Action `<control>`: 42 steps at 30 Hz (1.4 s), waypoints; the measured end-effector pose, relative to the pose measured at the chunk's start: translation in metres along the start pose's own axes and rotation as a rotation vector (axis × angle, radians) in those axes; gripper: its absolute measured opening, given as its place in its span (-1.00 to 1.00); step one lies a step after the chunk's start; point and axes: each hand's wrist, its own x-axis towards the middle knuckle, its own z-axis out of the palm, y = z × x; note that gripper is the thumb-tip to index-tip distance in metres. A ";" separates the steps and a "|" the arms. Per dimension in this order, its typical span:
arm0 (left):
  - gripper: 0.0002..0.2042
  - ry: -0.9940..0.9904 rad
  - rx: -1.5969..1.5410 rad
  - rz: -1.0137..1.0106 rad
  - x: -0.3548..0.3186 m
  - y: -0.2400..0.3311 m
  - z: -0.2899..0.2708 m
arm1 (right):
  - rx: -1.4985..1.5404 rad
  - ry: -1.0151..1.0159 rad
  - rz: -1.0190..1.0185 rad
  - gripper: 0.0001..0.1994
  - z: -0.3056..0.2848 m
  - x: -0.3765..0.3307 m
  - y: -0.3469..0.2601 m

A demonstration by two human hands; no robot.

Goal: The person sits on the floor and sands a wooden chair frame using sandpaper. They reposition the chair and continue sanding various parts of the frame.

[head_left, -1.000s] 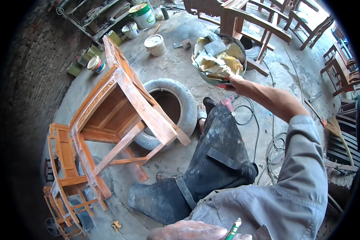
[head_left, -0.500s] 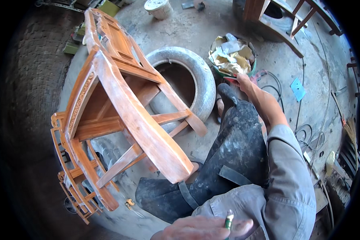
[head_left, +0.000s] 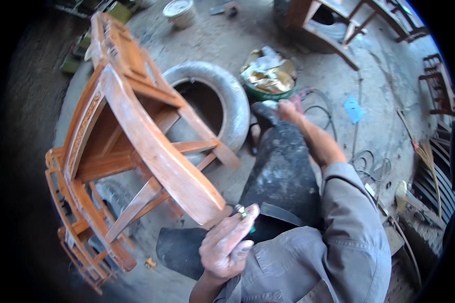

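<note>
Since the earlier frames the right arm has drawn back from the bowl of scraps, and the left hand has risen from the lower edge to the end of the chair.

Head view, the only one. Left hand sits low centre, dusty, fingers curled together around a small green-tipped object, likely a pencil or marker stub; only its tip shows. Its knuckles touch, or nearly touch, the near end of the wooden chair.

Chair lies tipped over an old tyre, unfinished, orange-brown. Its broad curved rail runs on a long axis from upper left down to lower right, ending just beside the left hand. So the chair lies up and to the left of those fingers; the left hand is clearly the nearer.

Right hand is stretched out past the dark-trousered knee, well apart from the chair, close to the green bowl of crumpled paper scraps. Fingers seem closed on something pale, but cannot tell what, or how firmly.

Cables trail on the concrete floor to the right; more chairs stand beyond.
</note>
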 end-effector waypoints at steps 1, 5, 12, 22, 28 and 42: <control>-0.72 0.021 0.029 0.006 -0.009 0.000 -0.003 | -0.439 0.089 -0.180 -0.58 -0.006 -0.011 0.007; -0.78 0.196 0.133 -0.061 -0.051 0.004 -0.011 | 0.349 0.262 0.532 -0.59 -0.003 -0.070 -0.065; -0.78 0.298 0.058 -0.084 -0.102 0.009 -0.020 | 0.485 0.449 0.461 -0.58 -0.050 -0.081 -0.136; -0.76 0.399 -0.158 -0.020 -0.132 0.024 -0.005 | 0.534 0.581 0.076 -0.71 -0.108 0.076 0.015; -0.78 0.445 0.025 -0.118 -0.135 0.022 -0.017 | 0.430 0.111 0.023 -0.71 -0.013 0.072 -0.071; -0.65 0.658 -0.341 -0.014 -0.136 0.064 -0.059 | -0.222 0.103 -0.309 -0.71 -0.180 0.039 -0.153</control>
